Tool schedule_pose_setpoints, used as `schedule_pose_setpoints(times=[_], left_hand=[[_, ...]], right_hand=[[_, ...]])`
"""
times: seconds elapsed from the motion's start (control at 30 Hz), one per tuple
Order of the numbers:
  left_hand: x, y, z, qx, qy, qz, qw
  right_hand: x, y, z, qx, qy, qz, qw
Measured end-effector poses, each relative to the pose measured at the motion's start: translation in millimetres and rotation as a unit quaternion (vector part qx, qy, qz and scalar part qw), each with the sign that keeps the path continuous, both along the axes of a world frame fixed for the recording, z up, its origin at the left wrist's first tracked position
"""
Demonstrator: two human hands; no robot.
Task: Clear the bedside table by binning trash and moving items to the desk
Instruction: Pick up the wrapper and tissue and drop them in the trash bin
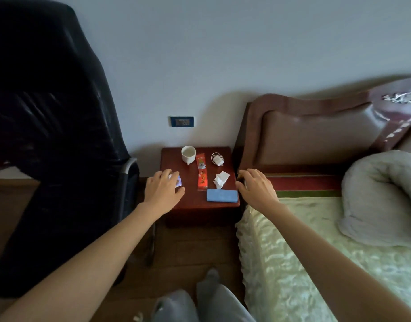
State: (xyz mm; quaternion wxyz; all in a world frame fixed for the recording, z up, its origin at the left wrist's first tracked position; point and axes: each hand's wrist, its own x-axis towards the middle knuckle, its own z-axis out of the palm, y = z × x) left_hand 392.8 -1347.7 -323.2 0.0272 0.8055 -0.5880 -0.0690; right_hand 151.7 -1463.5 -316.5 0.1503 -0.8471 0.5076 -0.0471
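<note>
A small red-brown bedside table (190, 201) stands between a chair and the bed. On it sit a white cup (188, 154), a long red snack wrapper (201, 173), a white charger with coiled cable (217, 159), a crumpled white tissue (221, 179) and a blue flat packet (221, 195). My left hand (164, 189) lies over a small purple-and-white wrapper (178, 181) at the table's left side, fingers curled on it. My right hand (256, 187) hovers at the table's right edge, fingers spread, holding nothing.
A chair draped in a black cover (51, 135) stands close on the left, its armrest (128, 173) beside the table. The bed (327, 252) with a brown headboard (316, 131) and a rolled grey blanket (383, 196) fills the right. A wall socket (182, 121) sits above the table.
</note>
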Motion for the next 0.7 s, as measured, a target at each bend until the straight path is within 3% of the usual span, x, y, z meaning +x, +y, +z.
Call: schedule_pose_setpoints(times=[0.3, 0.7], left_hand=[[2, -65, -60, 0.075, 0.027, 0.024, 0.997], [50, -168, -141, 0.111, 0.08, -0.01, 0.991]], right_hand=[[14, -65, -52, 0.052, 0.007, 0.024, 0.998], [57, -127, -137, 0.112, 0.021, -0.057, 0.992]])
